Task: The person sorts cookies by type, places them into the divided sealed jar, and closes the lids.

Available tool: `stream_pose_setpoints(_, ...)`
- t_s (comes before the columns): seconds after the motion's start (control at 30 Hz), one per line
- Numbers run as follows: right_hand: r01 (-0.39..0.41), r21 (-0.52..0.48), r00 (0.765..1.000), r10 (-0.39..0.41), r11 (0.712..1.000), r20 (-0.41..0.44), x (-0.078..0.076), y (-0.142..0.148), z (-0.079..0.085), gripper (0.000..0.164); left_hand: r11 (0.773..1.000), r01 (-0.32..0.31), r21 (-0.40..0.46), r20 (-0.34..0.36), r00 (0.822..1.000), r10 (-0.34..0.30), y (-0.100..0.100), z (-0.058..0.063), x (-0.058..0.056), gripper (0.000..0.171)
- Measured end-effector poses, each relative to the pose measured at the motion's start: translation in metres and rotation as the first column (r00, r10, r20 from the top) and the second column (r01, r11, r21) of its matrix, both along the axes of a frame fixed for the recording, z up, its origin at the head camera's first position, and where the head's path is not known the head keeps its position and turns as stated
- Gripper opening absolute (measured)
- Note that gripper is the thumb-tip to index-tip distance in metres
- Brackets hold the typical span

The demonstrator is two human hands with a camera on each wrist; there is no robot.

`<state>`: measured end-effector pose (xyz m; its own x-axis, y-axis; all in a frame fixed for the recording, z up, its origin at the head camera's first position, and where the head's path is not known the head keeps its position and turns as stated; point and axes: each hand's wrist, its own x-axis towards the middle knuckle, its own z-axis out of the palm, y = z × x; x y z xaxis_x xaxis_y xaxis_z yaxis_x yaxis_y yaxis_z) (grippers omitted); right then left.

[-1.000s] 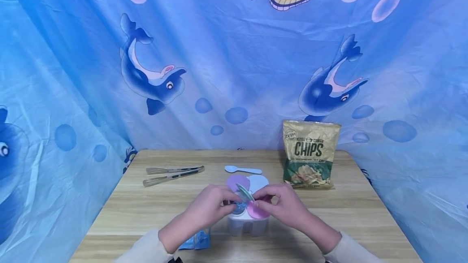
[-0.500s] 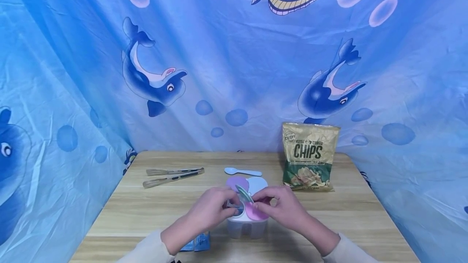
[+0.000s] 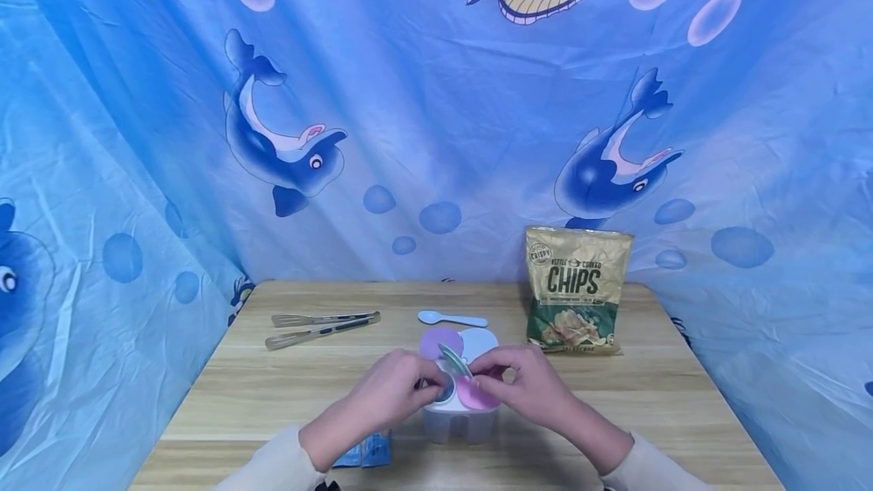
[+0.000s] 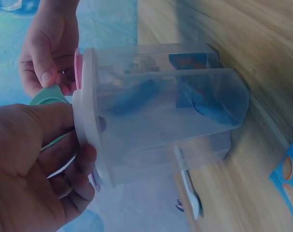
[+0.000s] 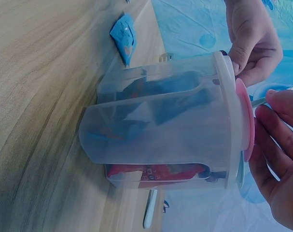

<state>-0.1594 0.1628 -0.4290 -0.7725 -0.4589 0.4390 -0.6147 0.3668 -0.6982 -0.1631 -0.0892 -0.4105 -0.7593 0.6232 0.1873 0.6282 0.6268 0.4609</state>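
A clear plastic container (image 3: pixel 460 424) divided into compartments stands on the table under a white top with round flip lids. My right hand (image 3: pixel 525 379) pinches the raised green lid (image 3: pixel 453 361) between thumb and fingers. At the uncovered opening beside it is my left hand (image 3: pixel 404 382), an index finger reaching inside. Whether those fingers still grip a packet I cannot tell. Through the wall in the right wrist view, a blue packet (image 5: pixel 180 99) slants upward in one compartment and a red packet (image 5: pixel 151 174) fills another. The pink lid (image 3: pixel 477 394) lies closed near my right fingers.
Behind the container are a purple lid (image 3: pixel 439 341), a pale blue lid (image 3: pixel 481 339) and a small white spoon (image 3: pixel 453 319). Metal tongs (image 3: pixel 322 328) lie at the back left. A chips bag (image 3: pixel 578 290) stands at the back right. Blue packets (image 3: pixel 371 451) lie near my left forearm.
The blue packet seen at my left fingers a second ago has gone down into the opening, and those fingers have dipped after it. My right hand keeps the green lid raised.
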Motion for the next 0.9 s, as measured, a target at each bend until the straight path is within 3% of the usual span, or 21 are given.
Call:
stream_pose_setpoints(0.13, -0.001, 0.001, 1.000, 0.001, 1.000, 0.001, -0.001, 0.000, 0.000, 0.010, 0.999, -0.016, 0.031, 0.055, 0.998, 0.014, -0.004, 0.001, 0.000, 0.011)
stream_pose_setpoints(0.27, -0.006, -0.005, 1.000, 0.006, 1.000, 0.001, -0.001, 0.000, 0.000, 0.012, 0.992, -0.030, 0.122, 0.106, 0.994, 0.017, -0.015, 0.001, -0.001, 0.013)
stream_pose_setpoints(0.43, 0.007, -0.007, 1.000, -0.007, 1.000, 0.019, 0.000, 0.000, -0.001, 0.017, 0.969, -0.112, 0.222, 0.172, 0.982, 0.074, -0.039, -0.005, -0.003, 0.023)
stream_pose_setpoints(0.63, 0.004, -0.021, 1.000, -0.003, 1.000, 0.023, 0.000, 0.000, -0.003, 0.021, 0.948, -0.221, 0.228, 0.355, 0.926, 0.131, -0.078, -0.022, -0.008, 0.034)
stream_pose_setpoints(0.9, -0.001, -0.019, 1.000, 0.001, 1.000, 0.000, -0.002, 0.001, -0.003, 0.020, 0.942, -0.284, 0.181, 0.450, 0.875, 0.177, -0.124, -0.059, -0.006, 0.043)
